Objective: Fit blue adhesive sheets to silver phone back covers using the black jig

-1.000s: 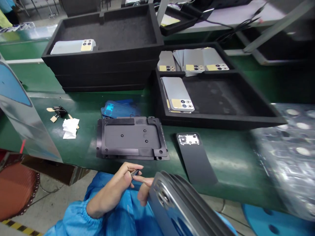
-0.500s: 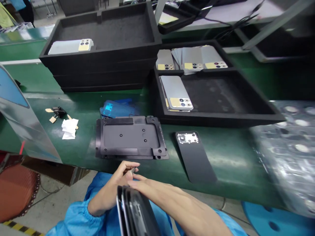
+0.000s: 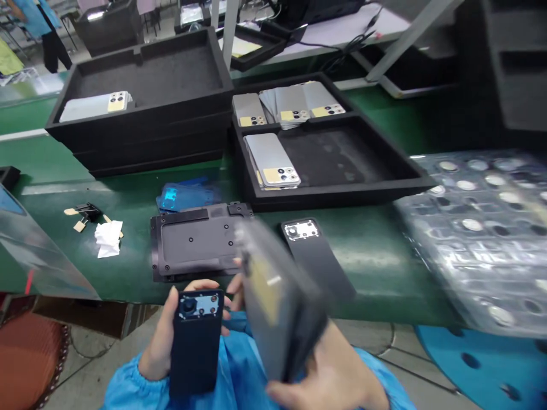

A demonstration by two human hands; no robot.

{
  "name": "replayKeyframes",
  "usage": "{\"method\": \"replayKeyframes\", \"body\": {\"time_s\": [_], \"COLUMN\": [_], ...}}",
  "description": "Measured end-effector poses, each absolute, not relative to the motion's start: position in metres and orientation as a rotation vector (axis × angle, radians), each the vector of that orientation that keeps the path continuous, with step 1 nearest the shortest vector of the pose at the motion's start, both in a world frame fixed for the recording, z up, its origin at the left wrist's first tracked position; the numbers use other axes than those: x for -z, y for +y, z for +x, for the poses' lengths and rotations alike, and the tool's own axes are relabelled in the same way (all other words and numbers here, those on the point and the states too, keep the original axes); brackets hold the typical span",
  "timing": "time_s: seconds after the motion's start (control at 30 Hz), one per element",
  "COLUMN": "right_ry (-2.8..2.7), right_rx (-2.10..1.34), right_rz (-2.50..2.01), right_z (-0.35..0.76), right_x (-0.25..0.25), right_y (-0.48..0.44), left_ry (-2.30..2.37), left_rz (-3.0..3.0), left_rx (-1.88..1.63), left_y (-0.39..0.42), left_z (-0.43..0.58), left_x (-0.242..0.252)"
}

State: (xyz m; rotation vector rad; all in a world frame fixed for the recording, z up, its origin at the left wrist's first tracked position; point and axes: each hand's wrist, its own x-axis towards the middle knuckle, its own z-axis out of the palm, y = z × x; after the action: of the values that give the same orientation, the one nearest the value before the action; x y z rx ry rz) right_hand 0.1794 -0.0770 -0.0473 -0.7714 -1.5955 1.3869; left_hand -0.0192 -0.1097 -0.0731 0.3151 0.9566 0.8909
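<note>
My left hand (image 3: 160, 336) grips a dark phone back cover (image 3: 196, 339) with its camera cut-out at the top, held upright over my lap. My right hand (image 3: 329, 381) is wrapped round a stack of phone back covers (image 3: 277, 296), blurred by motion and tilted up in front of the bench edge. Just beyond both hands a black metal fixture plate (image 3: 194, 242) lies on the green bench. Another dark back cover (image 3: 314, 256) lies flat to its right.
A black foam tray (image 3: 363, 171) holds silver phone backs (image 3: 273, 159); a stack of black trays (image 3: 141, 114) stands at back left. Blue films (image 3: 188, 196), a white wipe (image 3: 108, 238) and small tools (image 3: 85, 213) lie on the bench. Clear blister trays (image 3: 482, 228) fill the right.
My left hand has taken one dark cover from the stack and holds it up. My right hand has swung the stack rightward and upward. The view has shifted to the right.
</note>
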Motion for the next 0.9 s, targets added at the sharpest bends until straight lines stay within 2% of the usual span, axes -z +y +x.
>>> {"method": "replayKeyframes", "body": {"time_s": [0.13, 0.33, 0.63, 0.9], "right_ry": [-1.399, -1.381, -1.415, -1.370], "right_rx": [-1.554, -1.874, -1.884, -1.873], "right_rz": [-1.074, -1.353, -1.215, -1.119], "right_z": [0.183, 0.162, 0.162, 0.161], "right_x": [0.070, 0.082, 0.083, 0.086], "right_y": [-0.104, -0.138, -0.131, -0.131], "left_ry": [0.819, 0.788, 0.748, 0.508], "left_rz": [0.092, 0.050, -0.076, -0.066], "left_rx": [-1.171, -1.381, -1.271, -1.068], "left_y": [-0.108, -0.115, -0.113, -0.105], "left_z": [-0.026, -0.023, -0.025, -0.032], "left_x": [0.051, 0.055, 0.056, 0.049]}}
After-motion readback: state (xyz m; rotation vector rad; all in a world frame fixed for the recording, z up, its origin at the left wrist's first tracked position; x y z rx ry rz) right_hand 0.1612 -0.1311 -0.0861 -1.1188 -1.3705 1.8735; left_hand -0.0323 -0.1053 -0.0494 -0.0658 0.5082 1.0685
